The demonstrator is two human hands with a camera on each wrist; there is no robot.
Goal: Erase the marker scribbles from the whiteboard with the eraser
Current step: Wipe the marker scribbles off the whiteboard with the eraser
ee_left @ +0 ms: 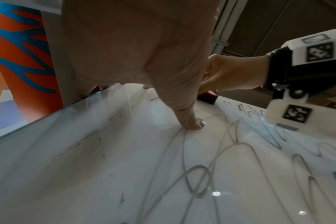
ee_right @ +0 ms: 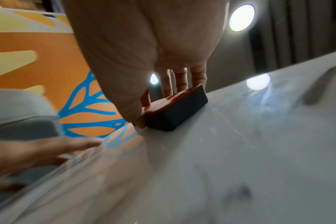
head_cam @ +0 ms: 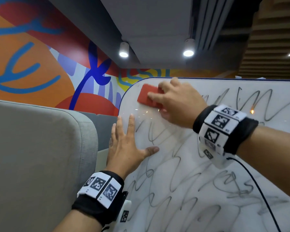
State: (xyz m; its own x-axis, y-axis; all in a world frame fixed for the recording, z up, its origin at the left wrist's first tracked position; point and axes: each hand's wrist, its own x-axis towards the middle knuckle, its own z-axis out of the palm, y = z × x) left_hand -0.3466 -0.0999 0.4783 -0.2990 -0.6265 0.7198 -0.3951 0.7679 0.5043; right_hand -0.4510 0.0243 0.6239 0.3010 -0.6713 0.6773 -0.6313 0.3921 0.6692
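Observation:
A white whiteboard [head_cam: 182,164] with a blue rim fills the right of the head view, covered in grey marker scribbles [head_cam: 174,185]. My right hand [head_cam: 176,102] grips a red eraser [head_cam: 146,96] with a dark felt base [ee_right: 175,115], pressed flat on the board near its top left corner. Fingers lie over the eraser's top and the thumb [ee_right: 136,115] pinches its side. My left hand [head_cam: 126,144] lies flat with straight fingers on the board's left edge, its thumb [ee_left: 190,119] pressed on the surface. A patch around the eraser looks wiped, with faint smears.
A grey upholstered sofa back [head_cam: 40,148] stands close to the board's left edge. A colourful mural wall [head_cam: 40,64] is behind. A thin black cable [head_cam: 258,186] from my right wrist band hangs across the board's right part. Ceiling spotlights [head_cam: 123,54] reflect on the board.

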